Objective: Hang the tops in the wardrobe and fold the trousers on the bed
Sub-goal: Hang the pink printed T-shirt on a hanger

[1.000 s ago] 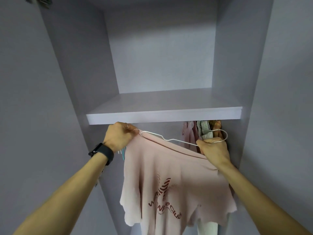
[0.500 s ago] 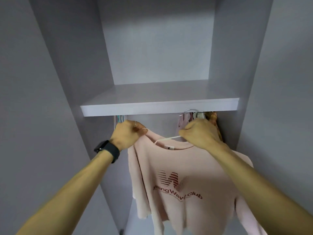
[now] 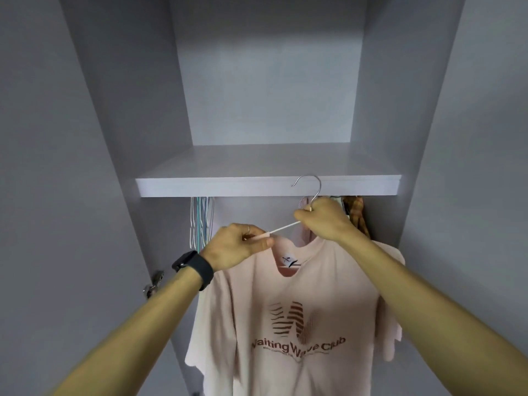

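Observation:
A pale pink T-shirt (image 3: pixel 303 324) with a red-brown print hangs on a thin white wire hanger (image 3: pixel 284 229) in front of the open wardrobe. My left hand (image 3: pixel 238 247) pinches the hanger's left arm together with the shirt's shoulder. My right hand (image 3: pixel 323 221) grips the hanger at the base of its metal hook (image 3: pixel 310 185). The hook stands free in front of the shelf edge (image 3: pixel 228 187), below which the rail is hidden.
Several empty hangers (image 3: pixel 201 221) hang at the left under the shelf. Other garments (image 3: pixel 355 214) hang at the right behind my right hand. Grey wardrobe walls close in on both sides; a door hinge (image 3: pixel 154 282) sits low on the left.
The shirt has turned to face me and hangs straight on the hanger. My right hand slid from the hanger's far end to the hook's base; the hook now points up.

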Demonstrator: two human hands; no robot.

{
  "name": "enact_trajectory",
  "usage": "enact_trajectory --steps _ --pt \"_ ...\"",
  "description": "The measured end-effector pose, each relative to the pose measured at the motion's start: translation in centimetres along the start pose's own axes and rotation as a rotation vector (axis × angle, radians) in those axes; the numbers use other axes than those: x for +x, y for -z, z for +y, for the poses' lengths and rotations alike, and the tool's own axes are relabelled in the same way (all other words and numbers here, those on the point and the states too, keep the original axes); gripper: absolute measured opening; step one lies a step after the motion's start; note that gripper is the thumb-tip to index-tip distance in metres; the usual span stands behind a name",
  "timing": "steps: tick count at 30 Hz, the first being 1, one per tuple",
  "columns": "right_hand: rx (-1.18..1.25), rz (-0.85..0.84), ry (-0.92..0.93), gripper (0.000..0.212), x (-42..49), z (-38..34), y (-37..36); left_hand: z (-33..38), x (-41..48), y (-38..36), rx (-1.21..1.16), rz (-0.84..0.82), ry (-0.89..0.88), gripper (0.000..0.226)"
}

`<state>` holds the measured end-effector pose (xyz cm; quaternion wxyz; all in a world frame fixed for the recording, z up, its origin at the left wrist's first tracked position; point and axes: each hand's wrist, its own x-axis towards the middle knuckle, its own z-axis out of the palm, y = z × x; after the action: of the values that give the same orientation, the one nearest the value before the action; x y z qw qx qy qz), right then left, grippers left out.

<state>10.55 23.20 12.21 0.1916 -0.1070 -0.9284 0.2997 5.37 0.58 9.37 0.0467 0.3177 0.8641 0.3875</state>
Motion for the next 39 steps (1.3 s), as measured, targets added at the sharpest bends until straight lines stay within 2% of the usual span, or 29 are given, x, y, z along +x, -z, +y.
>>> enact_trajectory --steps 2,6,8,10,12,14,19,23,27,29,31,33,35,37,39 --pt "0.038 -0.017 0.011 0.046 -0.3 -0.2 0.1 0.3 0.0 0.0 -0.006 0.005 -0.04 0.019" --pt "0.176 -0.113 0.047 0.039 -1.5 -1.2 -0.5 2.8 0.8 -0.9 0.127 0.02 -0.132 0.017" --pt "0.295 -0.092 0.117 0.03 -2.6 0.0 -0.2 3.2 0.9 -1.1 0.089 0.015 -0.168 0.022" --pt "0.342 -0.072 0.185 0.02 -4.0 3.0 -0.2 2.7 0.6 -0.2 0.012 0.036 -0.172 0.017" --pt "0.221 -0.056 0.205 0.037 -5.7 6.4 -0.9 1.9 0.3 1.1 -0.036 0.095 -0.144 0.014" --pt "0.089 0.012 0.195 0.05 -7.1 8.5 -2.5 1.5 0.2 1.8 0.016 0.099 -0.117 0.014" --pt "0.002 0.098 0.326 0.034 -8.1 8.0 -5.2 3.5 0.6 0.3 0.133 0.08 -0.171 0.026" --pt "0.134 0.093 0.348 0.035 -8.3 9.2 -3.5 2.7 0.4 2.0 0.227 0.071 -0.127 0.033" --pt "0.022 0.091 0.464 0.037 -8.0 9.2 -3.1 2.4 -0.1 1.0 0.194 -0.002 -0.12 0.032" --pt "0.06 0.055 0.427 0.038 -7.5 8.6 -3.4 2.7 0.1 0.2 0.183 0.004 -0.122 0.03" --pt "0.166 0.07 0.303 0.035 -7.1 8.6 -3.1 2.6 0.1 -0.2 0.257 -0.015 -0.112 0.03" --pt "0.178 0.205 0.214 0.027 -6.8 9.5 -2.3 2.2 -0.2 0.0 0.326 -0.046 -0.097 0.03" --pt "0.057 0.268 0.232 0.026 -6.9 10.0 -1.4 1.7 -0.5 0.1 0.287 -0.021 -0.107 0.031" --pt "-0.011 0.167 0.333 0.036 -7.0 10.0 -1.6 1.6 -0.4 0.2 0.14 0.035 -0.125 0.032" --pt "0.005 0.015 0.319 0.045 -7.1 9.6 -2.1 1.9 -0.1 0.2 0.103 0.024 -0.105 0.031"
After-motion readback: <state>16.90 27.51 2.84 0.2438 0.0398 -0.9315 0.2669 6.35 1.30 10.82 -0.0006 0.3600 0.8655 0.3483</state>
